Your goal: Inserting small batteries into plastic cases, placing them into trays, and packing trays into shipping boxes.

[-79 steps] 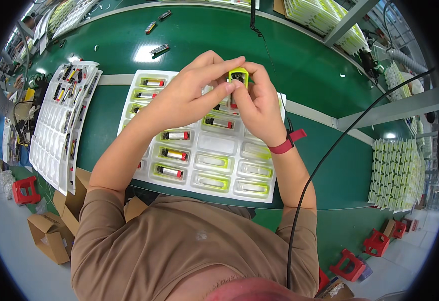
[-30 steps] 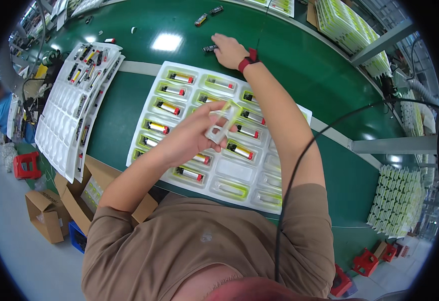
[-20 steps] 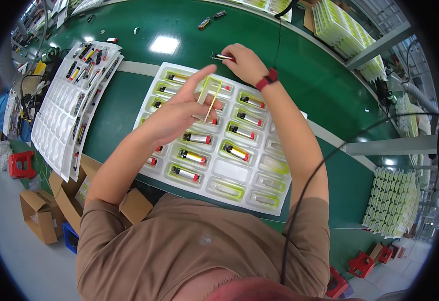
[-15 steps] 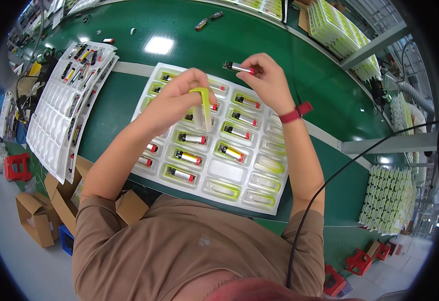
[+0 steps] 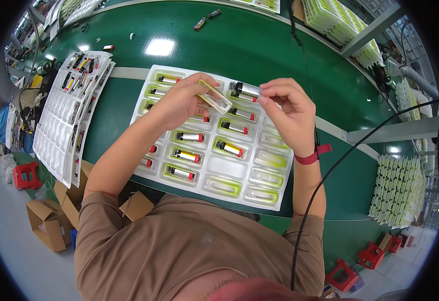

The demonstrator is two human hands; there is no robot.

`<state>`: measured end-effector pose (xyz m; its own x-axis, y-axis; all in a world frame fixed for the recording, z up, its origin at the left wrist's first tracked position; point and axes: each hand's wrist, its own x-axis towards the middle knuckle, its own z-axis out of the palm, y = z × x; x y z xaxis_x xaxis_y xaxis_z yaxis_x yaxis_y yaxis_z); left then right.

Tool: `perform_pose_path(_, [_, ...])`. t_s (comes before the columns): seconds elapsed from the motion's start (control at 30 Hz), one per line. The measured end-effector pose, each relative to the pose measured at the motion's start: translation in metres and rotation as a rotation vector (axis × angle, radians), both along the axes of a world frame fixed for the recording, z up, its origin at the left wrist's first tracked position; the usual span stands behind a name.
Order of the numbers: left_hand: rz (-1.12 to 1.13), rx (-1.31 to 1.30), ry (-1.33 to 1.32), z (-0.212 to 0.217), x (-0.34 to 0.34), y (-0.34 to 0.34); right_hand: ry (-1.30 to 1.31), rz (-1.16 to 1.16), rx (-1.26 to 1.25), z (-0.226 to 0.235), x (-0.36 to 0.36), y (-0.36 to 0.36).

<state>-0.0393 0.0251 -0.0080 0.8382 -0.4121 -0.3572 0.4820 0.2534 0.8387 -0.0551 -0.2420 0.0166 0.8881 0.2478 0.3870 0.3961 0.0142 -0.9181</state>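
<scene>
"How is it going?"

"The white tray [image 5: 227,168] is holding many cylinders [image 5: 190,136]; its lower-right casings [image 5: 269,160] are lying unfilled."

"Anything being handled?"

"Left hand [image 5: 182,100] is pinching a loose casing [image 5: 222,104]; right hand [image 5: 294,113] is gripping a silver cylinder [image 5: 250,89], both above the tray."
</scene>
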Motion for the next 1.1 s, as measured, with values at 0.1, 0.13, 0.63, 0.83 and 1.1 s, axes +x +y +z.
perform_pose_path(0.1, [0.057,0.154,-0.007,-0.002,-0.001,-0.006,-0.164,-0.078,-0.229,-0.003,-0.002,0.006])
perform_pose_path(0.13, [0.063,0.154,-0.007,-0.004,-0.002,-0.005,-0.246,-0.114,-0.288,-0.003,-0.003,0.01])
perform_pose_path(0.63, [0.045,-0.281,-0.096,-0.003,-0.019,-0.017,-0.522,-0.157,-0.443,-0.019,-0.002,0.025])
perform_pose_path(0.83, [0.024,-0.107,-0.122,0.001,-0.022,-0.02,-0.599,-0.144,-0.454,-0.022,0.003,0.026])
perform_pose_path(1.1, [-0.053,0.157,-0.357,0.0,-0.019,-0.019,0.404,0.065,0.111,-0.023,0.005,0.022])
